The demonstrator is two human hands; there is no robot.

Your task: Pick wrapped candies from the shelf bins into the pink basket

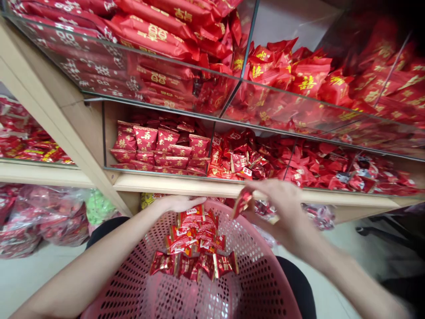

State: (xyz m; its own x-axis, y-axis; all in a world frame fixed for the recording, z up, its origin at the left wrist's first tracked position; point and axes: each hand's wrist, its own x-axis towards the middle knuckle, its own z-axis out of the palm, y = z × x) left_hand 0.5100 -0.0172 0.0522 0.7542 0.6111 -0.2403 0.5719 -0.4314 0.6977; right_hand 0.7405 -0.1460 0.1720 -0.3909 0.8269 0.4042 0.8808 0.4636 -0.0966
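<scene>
A pink perforated plastic basket (265, 270) stands between my knees. Inside it, small red-and-gold wrapped candies (191, 235) lie in rows, with darker red twist-ended candies (195, 264) nearest me. My left hand (179, 204) lies at the basket's far rim, just above the candies, its visible fingers stretched out and holding nothing I can see. Over the right part of the far rim, my right hand (280, 206) pinches a red-and-gold wrapped candy (243, 201) between thumb and fingers. That hand is slightly blurred.
Behind the basket, a wooden shelf edge (172, 186) carries clear-walled bins of maroon packets (146, 139) and red candies (239, 161). Larger red packets (307, 82) fill the upper bins. Bagged goods (56, 217) lie on the floor at left. A dark chair base (381, 232) shows at right.
</scene>
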